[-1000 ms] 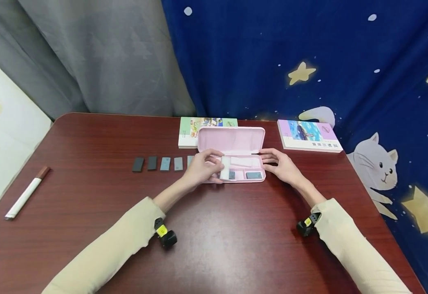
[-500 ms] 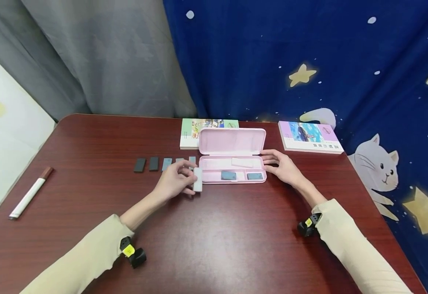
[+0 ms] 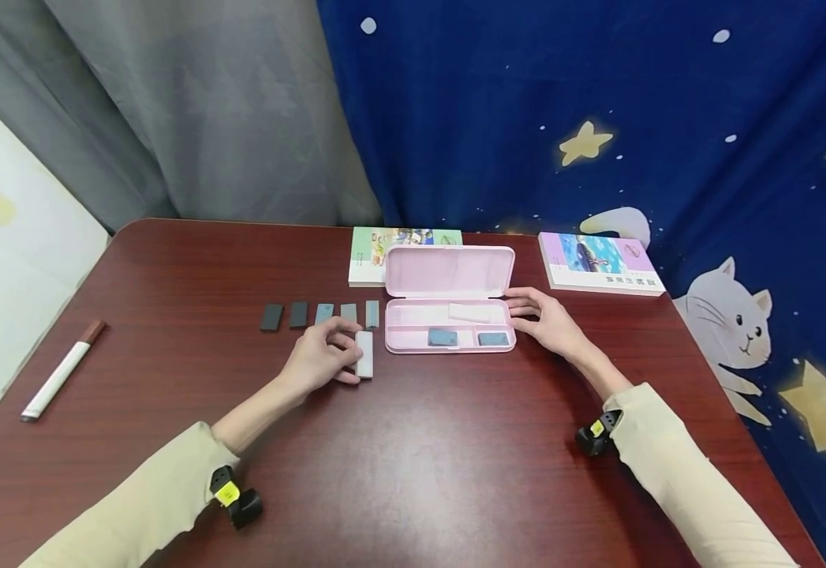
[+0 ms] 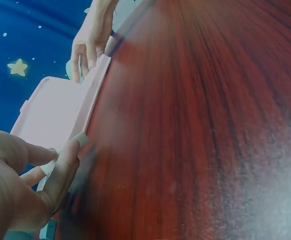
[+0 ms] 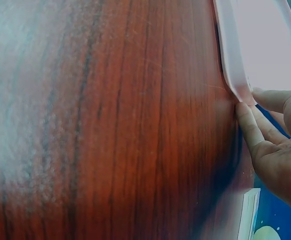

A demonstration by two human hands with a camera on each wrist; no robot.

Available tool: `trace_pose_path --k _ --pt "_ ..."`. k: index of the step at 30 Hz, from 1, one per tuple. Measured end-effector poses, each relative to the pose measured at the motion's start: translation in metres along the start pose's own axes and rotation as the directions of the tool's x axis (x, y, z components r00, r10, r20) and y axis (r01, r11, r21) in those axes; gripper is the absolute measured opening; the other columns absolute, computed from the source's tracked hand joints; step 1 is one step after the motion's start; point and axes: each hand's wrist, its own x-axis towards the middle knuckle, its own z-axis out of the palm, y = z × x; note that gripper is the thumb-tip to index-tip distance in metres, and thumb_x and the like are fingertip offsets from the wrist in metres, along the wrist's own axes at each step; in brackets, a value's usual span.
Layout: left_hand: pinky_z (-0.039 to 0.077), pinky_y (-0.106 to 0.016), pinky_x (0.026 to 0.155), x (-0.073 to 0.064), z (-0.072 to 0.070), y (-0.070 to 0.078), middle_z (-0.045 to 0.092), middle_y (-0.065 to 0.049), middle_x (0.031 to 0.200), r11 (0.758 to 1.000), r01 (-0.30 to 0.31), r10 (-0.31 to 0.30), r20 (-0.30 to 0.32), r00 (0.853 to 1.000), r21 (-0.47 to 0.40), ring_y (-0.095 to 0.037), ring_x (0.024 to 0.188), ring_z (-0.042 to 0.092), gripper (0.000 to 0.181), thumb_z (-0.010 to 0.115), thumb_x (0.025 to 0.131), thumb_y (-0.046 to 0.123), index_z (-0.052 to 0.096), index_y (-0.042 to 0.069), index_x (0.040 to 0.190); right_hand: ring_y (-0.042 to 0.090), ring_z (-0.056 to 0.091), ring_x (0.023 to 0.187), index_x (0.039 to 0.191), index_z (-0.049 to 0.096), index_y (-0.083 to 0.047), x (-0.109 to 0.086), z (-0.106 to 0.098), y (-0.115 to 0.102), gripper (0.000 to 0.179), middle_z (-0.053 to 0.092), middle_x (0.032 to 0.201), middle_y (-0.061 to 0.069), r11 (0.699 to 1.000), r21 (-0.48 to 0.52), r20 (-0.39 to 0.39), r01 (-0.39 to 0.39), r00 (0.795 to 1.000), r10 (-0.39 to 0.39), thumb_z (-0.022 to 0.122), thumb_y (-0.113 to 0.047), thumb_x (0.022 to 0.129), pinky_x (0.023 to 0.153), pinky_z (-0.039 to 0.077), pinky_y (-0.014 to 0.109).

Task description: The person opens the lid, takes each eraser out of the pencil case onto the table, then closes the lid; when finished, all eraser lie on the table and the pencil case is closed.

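My left hand (image 3: 318,355) pinches a white oblong bar (image 3: 364,355) between thumb and fingers, left of the open pink pencil case (image 3: 398,339). The left wrist view shows the same left hand (image 4: 30,175) from close up, its fingers partly covering the bar. At the case's right end, my right hand (image 3: 547,322) grips the rim with thumb and fingertips. In the case's front compartments lie a larger blue-grey block (image 3: 442,338) and a smaller blue-grey block (image 3: 493,339). A pale pink bar (image 3: 469,313) rests in the back compartment.
Behind my left hand runs a row of small flat blocks, from a dark block (image 3: 271,317) to a light blue-grey block (image 3: 372,314). A green book (image 3: 366,264) lies behind the case, a purple book (image 3: 600,264) to its right. A marker (image 3: 61,375) lies far left.
The left hand has moved left from over the case, carrying the white bar out to the tabletop beside it. Blue-grey blocks in the case came into fuller view. The right hand stays put.
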Motion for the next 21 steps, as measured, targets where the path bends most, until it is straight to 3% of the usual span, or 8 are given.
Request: trace_pose_path --k 7,21 --pt "0.058 -0.034 0.051 0.003 0.005 -0.003 0.065 -0.013 0.083 0.974 -0.089 0.1 -0.042 0.994 0.21 -0.022 0.056 0.067 0.03 0.063 0.085 -0.006 0.059 -0.001 0.115 0.036 0.059 0.109 0.133 0.05 0.003 -0.002 -0.001 -0.006 0.045 0.059 0.121 0.025 1.0 0.004 0.009 -0.016 1.0 0.016 0.062 0.006 0.09 0.096 0.046 0.046" --pt "0.057 -0.032 0.05 0.002 0.003 -0.004 0.063 -0.012 0.077 0.953 -0.107 0.131 -0.066 0.989 0.283 -0.021 0.055 0.066 0.025 0.061 0.083 -0.008 0.06 -0.003 0.107 0.036 0.059 0.109 0.134 0.049 0.003 0.0 -0.001 0.002 0.046 0.06 0.12 0.025 1.0 0.018 0.007 -0.006 1.0 0.006 0.064 0.004 0.09 0.097 0.045 0.05"
